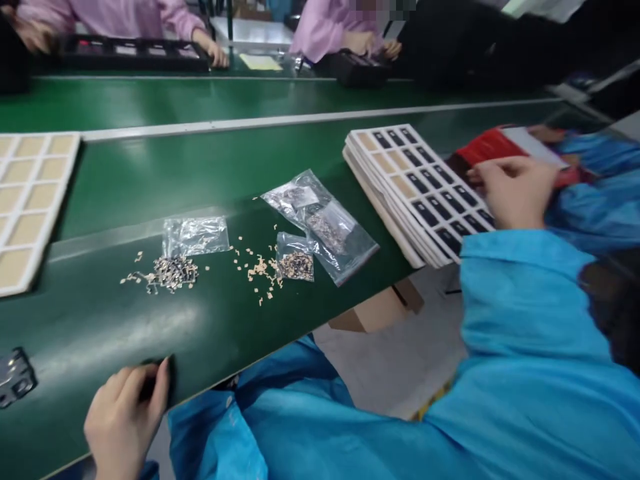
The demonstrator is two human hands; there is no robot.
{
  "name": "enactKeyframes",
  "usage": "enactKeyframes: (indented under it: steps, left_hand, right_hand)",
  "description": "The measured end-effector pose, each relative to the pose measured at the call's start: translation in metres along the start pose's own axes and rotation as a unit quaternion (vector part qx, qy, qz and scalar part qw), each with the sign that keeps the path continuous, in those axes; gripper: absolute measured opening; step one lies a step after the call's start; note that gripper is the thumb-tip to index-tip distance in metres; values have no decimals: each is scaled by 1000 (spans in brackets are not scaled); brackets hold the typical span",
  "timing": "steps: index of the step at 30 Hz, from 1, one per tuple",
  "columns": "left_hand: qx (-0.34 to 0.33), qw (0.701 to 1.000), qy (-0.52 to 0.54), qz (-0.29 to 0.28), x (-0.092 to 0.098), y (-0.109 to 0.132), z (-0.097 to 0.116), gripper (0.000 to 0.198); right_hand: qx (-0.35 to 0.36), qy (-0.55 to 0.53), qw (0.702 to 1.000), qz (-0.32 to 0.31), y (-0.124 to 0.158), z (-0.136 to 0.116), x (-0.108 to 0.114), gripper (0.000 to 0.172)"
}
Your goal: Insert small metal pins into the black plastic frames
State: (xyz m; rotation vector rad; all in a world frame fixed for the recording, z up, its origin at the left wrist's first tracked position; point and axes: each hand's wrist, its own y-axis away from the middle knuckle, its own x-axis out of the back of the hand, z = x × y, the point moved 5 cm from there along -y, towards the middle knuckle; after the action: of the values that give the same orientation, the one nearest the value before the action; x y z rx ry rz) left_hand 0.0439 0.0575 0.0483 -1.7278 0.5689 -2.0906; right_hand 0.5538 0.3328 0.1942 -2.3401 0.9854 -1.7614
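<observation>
Now, tray stack just beside right hand, contact unclear.

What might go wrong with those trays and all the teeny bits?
The stack of white trays seems to reach the green table's edge near the right hand, so a bump might tip it. The silvery metal parts lie in a loose heap, so a brush could scatter them. The tan parts lie outside the small clear bag, so some might get lost.
</observation>
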Motion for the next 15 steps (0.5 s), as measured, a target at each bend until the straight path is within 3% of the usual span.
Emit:
enactKeyframes:
  steps: [6, 11, 13, 15]
  left_hand:
    - [17, 1000, -5, -2, 1, 4, 1, 24]
    - [38, 999, -6, -11, 0, -1, 4, 21]
    - [35, 999, -19, -13, 1, -2, 7, 22]
    - [36, 998, -37, -20, 1, -2, 8, 24]
  right_hand:
    - [-19, 70, 992, -107, -35, -1, -46, 36]
    - [-16, 69, 976, -207, -52, -12, -60, 64]
    - [15, 28, 977, -211, -57, -30, -62, 60]
    - [77, -50, 981, -172, -55, -53, -60, 60]
